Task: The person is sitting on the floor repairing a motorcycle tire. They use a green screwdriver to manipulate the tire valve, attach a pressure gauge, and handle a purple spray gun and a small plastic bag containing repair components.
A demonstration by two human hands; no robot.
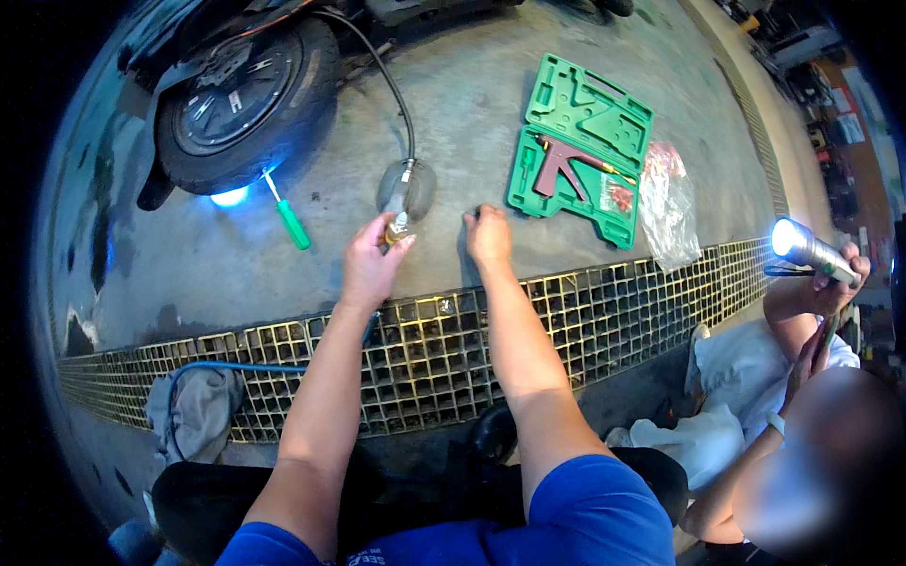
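Observation:
My left hand [370, 257] pinches a small brass-coloured fitting with a pale top [396, 229], just below the end of a black hose [400, 102]. A rounded grey shape [422, 191] surrounds the hose end; its kind is unclear. My right hand [489, 238] is curled closed low over the floor, apart from the left; anything inside its fingers is hidden. To its right lies an open green plastic case [613, 115] holding a maroon tyre plug gun [559, 162]. A green-handled screwdriver [292, 224] lies near the tyre [316, 99] at the upper left.
A yellowish floor grating [429, 344] crosses beneath my forearms. Clear plastic bags [668, 208] lie beside the case. A grey cloth [203, 406] and blue hose [236, 365] are at lower left. At right, another person's hand [843, 274] holds a lit flashlight [813, 251].

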